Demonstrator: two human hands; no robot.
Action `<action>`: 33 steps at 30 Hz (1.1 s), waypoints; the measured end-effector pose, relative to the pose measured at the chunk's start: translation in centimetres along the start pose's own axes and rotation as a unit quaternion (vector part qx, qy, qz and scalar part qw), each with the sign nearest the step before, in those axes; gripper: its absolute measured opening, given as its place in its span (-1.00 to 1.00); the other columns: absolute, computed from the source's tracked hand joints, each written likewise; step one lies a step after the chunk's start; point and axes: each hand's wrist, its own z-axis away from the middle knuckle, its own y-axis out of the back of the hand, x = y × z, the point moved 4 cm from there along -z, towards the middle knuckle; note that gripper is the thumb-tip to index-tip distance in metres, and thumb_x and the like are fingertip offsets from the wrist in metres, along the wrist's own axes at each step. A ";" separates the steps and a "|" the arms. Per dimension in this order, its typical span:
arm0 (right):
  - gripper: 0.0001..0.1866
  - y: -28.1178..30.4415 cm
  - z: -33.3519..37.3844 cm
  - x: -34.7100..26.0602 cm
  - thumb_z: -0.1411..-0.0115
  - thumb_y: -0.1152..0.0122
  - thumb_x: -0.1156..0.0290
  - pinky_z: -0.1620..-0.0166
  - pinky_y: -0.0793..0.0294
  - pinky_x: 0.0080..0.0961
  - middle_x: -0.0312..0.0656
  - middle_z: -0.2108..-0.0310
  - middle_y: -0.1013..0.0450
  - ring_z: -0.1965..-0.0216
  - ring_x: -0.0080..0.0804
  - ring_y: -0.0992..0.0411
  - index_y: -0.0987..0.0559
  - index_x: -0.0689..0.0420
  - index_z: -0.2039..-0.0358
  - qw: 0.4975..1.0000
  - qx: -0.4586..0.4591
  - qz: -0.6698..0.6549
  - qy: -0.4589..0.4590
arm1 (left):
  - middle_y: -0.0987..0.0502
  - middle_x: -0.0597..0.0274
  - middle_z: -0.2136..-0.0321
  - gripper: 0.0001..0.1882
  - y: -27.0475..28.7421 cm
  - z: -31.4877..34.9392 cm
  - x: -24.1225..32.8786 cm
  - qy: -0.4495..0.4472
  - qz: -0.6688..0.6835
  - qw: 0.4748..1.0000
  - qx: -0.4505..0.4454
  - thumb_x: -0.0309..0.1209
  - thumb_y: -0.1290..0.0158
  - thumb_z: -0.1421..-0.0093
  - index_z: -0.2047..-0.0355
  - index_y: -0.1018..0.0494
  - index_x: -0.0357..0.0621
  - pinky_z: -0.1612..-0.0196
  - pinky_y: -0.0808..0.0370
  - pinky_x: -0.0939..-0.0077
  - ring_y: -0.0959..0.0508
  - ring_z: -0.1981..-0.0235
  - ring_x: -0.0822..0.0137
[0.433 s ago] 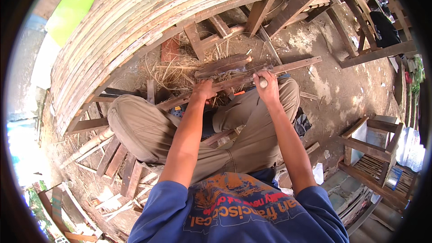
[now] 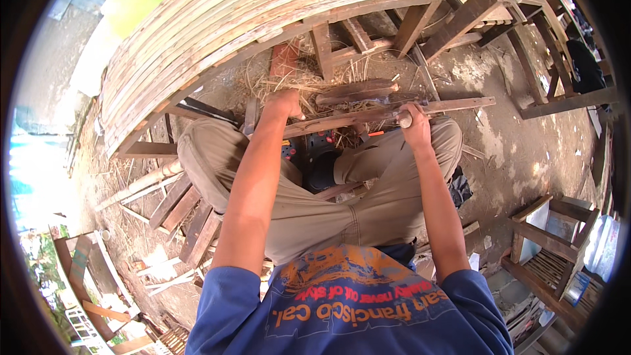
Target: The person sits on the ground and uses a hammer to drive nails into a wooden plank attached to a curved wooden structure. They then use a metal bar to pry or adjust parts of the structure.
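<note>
A long, narrow wooden board (image 2: pixel 358 118) lies across my lap, tilted slightly up toward the right. My right hand (image 2: pixel 417 127) is closed around the pale, round handle (image 2: pixel 404 118) of a tool, held against the board's right part; which tool it is, I cannot tell. My left hand (image 2: pixel 282 103) is closed just above the board's left part. What its fingers hold, if anything, is hidden, and my forearm covers the board's left end. Right behind the board, a rough brown piece of wood (image 2: pixel 358 91) rests on the ground among straw and shavings (image 2: pixel 259 82).
A slatted wooden bench or bed (image 2: pixel 263 10) curves across the far side, its legs close to my hands. Loose wood offcuts (image 2: pixel 181 207) lie at left. A small wooden frame (image 2: pixel 552 236) stands at right, and an orange-marked item (image 2: pixel 375 133) sits below the board.
My left hand has shifted left and away from me along the board. My right hand keeps its hold on the handle. The whole view has turned, so the surroundings appear farther right.
</note>
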 end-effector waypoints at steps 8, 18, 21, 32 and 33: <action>-0.69 -1.2 -0.6 -0.7 -0.04 -0.29 0.46 0.06 -0.54 -0.09 -0.09 0.10 -0.54 0.10 0.04 -0.53 -0.59 -0.02 0.14 0.982 -0.076 0.159 -0.067 | -0.54 0.06 -0.10 -0.55 -5.5 1.2 -0.2 0.036 0.082 0.996 -0.018 -0.30 -0.09 -0.16 -0.06 -0.53 -0.16 -0.16 -0.47 0.24 -0.51 -0.16 0.11; -0.71 2.7 -5.3 -4.2 -0.01 -0.43 0.33 0.06 -0.50 -0.17 -0.08 0.23 -0.59 0.13 -0.02 -0.54 -0.64 0.13 0.23 0.950 -0.044 0.283 0.126 | -0.60 -0.04 0.02 -0.54 -4.8 0.1 -2.0 0.021 0.213 0.976 -0.029 -0.33 -0.32 -0.03 0.06 -0.59 -0.26 -0.11 -0.51 0.23 -0.57 -0.07 0.04; -0.77 0.7 -5.9 -9.2 -0.12 -0.38 0.31 0.15 -0.51 -0.13 -0.02 0.29 -0.59 0.24 0.06 -0.55 -0.64 0.16 0.27 0.958 -0.050 0.134 0.247 | -0.59 -0.06 0.02 -0.47 -6.3 -1.9 -3.9 -0.028 0.243 0.969 -0.017 -0.28 -0.42 0.07 0.07 -0.60 -0.24 -0.11 -0.51 0.24 -0.57 -0.06 0.02; -0.65 -13.1 -3.6 -19.1 -0.14 -0.29 0.22 0.09 -0.51 -0.02 0.21 0.32 -0.56 0.17 0.21 -0.52 -0.61 0.21 0.18 0.942 -0.333 0.002 0.031 | -0.50 0.04 -0.13 -0.50 -8.6 0.4 -4.8 0.000 0.231 0.967 0.112 -0.16 -0.20 -0.14 -0.07 -0.53 -0.03 -0.25 -0.36 0.06 -0.46 -0.19 0.10; -0.66 -13.6 -3.3 -19.7 -0.14 -0.28 0.23 0.08 -0.50 -0.01 0.22 0.31 -0.56 0.16 0.21 -0.52 -0.61 0.20 0.16 0.939 -0.341 0.002 0.048 | -0.47 0.09 -0.17 -0.46 -9.0 0.7 -4.8 0.031 0.208 0.969 0.127 -0.16 -0.23 -0.10 -0.11 -0.51 0.07 -0.27 -0.33 0.00 -0.44 -0.22 0.12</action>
